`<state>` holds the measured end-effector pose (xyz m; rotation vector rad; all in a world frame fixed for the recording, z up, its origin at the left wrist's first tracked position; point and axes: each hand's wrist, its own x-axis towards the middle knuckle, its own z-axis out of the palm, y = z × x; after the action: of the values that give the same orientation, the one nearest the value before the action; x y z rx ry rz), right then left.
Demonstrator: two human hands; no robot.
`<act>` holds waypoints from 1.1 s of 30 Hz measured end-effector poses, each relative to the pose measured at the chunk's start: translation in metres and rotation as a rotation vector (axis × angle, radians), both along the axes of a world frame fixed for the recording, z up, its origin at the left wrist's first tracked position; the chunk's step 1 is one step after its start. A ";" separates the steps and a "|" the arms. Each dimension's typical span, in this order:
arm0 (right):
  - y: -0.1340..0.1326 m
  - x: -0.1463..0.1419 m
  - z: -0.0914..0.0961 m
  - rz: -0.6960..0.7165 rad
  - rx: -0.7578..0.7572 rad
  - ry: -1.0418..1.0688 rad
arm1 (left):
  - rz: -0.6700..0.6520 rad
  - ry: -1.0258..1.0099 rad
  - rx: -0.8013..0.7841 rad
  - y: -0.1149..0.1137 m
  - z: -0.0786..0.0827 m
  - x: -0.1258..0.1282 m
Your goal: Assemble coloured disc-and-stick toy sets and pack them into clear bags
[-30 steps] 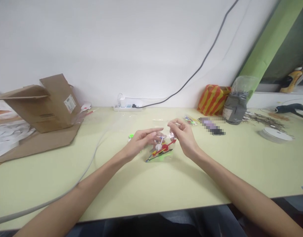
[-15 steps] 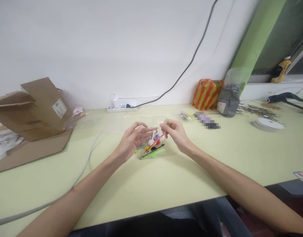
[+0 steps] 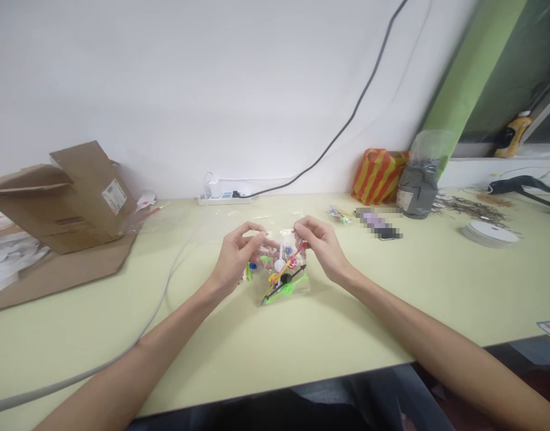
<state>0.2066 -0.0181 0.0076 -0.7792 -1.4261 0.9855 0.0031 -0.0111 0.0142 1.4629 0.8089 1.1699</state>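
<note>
A small clear plastic bag [image 3: 284,274] full of bright toy parts, green, red, yellow, black and white, hangs just above the pale yellow table [image 3: 301,341] at the centre. My left hand [image 3: 236,256] pinches the bag's upper left corner with thumb and fingers closed. My right hand [image 3: 320,244] pinches the upper right corner the same way. The bag's bottom edge touches or nearly touches the tabletop. Both forearms reach in from the lower corners.
An open cardboard box [image 3: 68,197] lies at the left. A white power strip [image 3: 223,196] and black cable sit by the wall. A grey cable [image 3: 162,293] crosses the left. A striped bag [image 3: 379,176], grey pouch [image 3: 416,182] and tape roll [image 3: 490,232] stand at the right.
My left hand has closed onto the bag's top left corner; earlier its fingers were loose beside it. The bag now hangs spread between both hands.
</note>
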 end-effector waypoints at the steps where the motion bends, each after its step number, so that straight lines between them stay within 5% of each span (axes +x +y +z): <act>1: 0.000 0.000 0.000 0.005 0.003 -0.002 | 0.012 0.021 0.021 -0.001 0.000 0.000; 7: 0.004 0.000 -0.006 -0.007 0.033 0.063 | 0.120 0.027 0.107 -0.003 0.002 0.003; 16: 0.005 0.004 -0.007 0.087 0.030 0.147 | -0.008 -0.114 0.112 0.002 -0.006 0.000; 22: -0.002 -0.002 -0.004 0.001 0.016 0.042 | 0.068 0.011 0.133 -0.003 -0.005 0.004; 29: -0.002 0.007 0.008 0.202 0.012 -0.218 | 0.035 -0.083 0.083 -0.007 -0.002 0.005; 33: 0.015 0.020 0.012 0.115 0.047 -0.033 | -0.031 -0.148 0.065 -0.010 0.002 0.002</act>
<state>0.2269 -0.0033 0.0193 -0.6876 -1.5310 1.0266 0.0049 -0.0206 0.0164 1.4182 0.6502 1.2752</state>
